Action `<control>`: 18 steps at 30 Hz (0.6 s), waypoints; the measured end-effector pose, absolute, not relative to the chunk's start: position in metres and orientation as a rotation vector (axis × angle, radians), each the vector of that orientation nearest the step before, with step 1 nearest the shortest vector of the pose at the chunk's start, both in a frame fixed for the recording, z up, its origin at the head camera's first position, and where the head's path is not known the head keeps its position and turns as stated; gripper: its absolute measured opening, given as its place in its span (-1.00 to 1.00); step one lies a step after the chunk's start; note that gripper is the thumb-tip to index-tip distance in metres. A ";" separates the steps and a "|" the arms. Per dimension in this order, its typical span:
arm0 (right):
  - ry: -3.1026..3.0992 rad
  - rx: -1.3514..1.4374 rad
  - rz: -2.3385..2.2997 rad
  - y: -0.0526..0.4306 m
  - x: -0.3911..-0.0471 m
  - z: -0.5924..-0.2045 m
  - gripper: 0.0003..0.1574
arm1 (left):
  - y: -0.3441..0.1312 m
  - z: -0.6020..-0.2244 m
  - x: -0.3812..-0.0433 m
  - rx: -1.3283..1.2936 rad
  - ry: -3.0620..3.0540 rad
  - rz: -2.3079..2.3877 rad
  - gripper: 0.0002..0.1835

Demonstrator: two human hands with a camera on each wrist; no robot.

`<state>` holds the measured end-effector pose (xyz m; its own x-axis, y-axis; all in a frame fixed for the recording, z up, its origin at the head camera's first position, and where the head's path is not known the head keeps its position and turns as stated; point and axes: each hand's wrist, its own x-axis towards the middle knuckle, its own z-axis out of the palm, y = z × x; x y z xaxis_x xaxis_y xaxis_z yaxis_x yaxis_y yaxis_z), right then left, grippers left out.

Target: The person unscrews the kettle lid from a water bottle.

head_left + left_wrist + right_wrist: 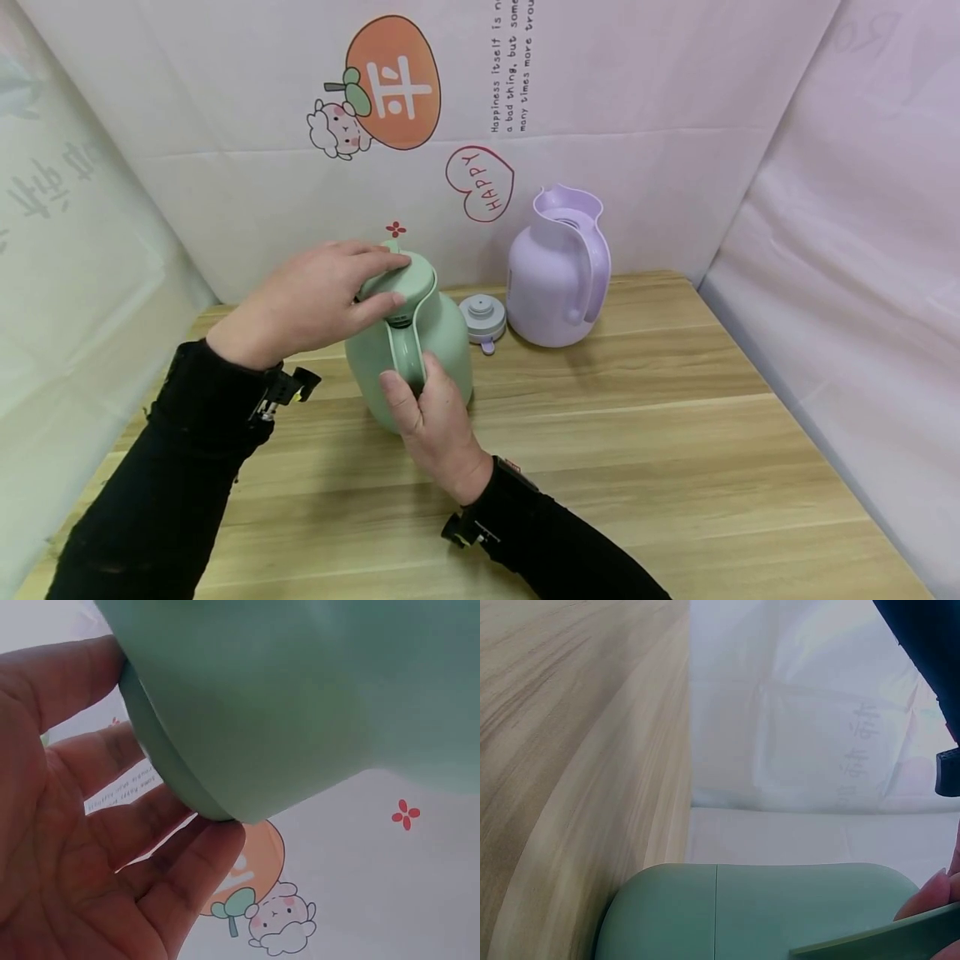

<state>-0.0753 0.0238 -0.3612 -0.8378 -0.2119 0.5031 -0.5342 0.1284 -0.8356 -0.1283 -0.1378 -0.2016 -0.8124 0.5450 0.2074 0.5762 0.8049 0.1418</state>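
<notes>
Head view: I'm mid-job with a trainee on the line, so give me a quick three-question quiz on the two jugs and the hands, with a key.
1. Which grip has the green jug by its handle, left or right?
2. True or false: the grey stopper sits in the mouth of the purple jug.
3. Fill in: the left grip has its fingers on the green jug's ____.

Key
1. The right grip.
2. False: the grey stopper lies on the table, between the green jug and the purple jug.
3. Lid.
</notes>
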 end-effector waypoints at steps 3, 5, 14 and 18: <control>-2.148 0.727 1.776 0.024 -0.075 -0.361 -0.57 | -0.137 -0.204 -0.130 -0.861 -2.815 -0.281 -0.46; -2.151 0.726 1.780 0.024 -0.075 -0.361 -0.57 | -0.137 -0.206 -0.130 -0.844 -2.809 -0.274 -0.45; -2.160 0.720 1.783 0.024 -0.075 -0.360 -0.57 | -0.133 -0.208 -0.130 -0.810 -2.784 -0.249 -0.45; -2.152 0.721 1.784 0.024 -0.076 -0.360 -0.58 | -0.132 -0.210 -0.131 -0.802 -2.754 -0.236 -0.45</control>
